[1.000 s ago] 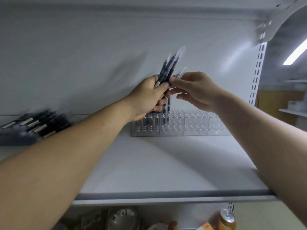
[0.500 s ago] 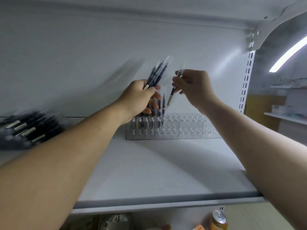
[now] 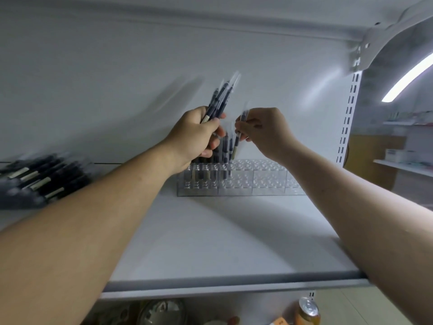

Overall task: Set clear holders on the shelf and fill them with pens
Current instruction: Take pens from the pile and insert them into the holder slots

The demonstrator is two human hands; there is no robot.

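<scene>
The left hand (image 3: 196, 134) grips a bundle of pens (image 3: 221, 99), tips up. Just beside it, the right hand (image 3: 264, 132) pinches one pen (image 3: 236, 143) (tilted, lower end down) above the clear holders (image 3: 253, 179) on the shelf (image 3: 210, 242) below both hands. More pens (image 3: 39, 177) lie far left.

White shelf (image 3: 210, 242), row of clear holders (image 3: 257, 181) at the back, blurred pile of dark pens (image 3: 42, 177) at left
</scene>
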